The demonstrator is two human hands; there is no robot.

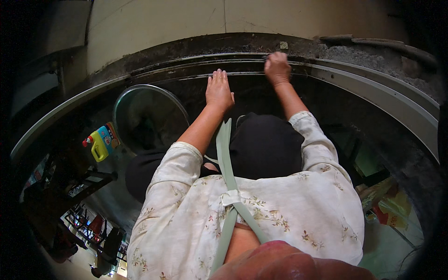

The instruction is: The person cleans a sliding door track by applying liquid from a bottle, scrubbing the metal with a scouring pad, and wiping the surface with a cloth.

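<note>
My left hand (219,90) lies nearly flat, fingers extended and close together, over the lower rail of a metal track (241,73). To its right, my right hand (279,68) is curled over the upper rails at the foot of a pale panel (196,24). Whether something small is in that curled hand cannot be told, as its fingers are blurred and partly hidden. The track is dark and dirty between its light edges. A large round metal basin (150,87) is on the floor to the left of my left hand.
A yellow bottle (99,141) with a red cap and a label stands left of the basin. Rough rubble (371,63) lies along the track at the right. Dark furniture (84,189) is at the lower left. A yellow and red bag (390,210) is at the lower right.
</note>
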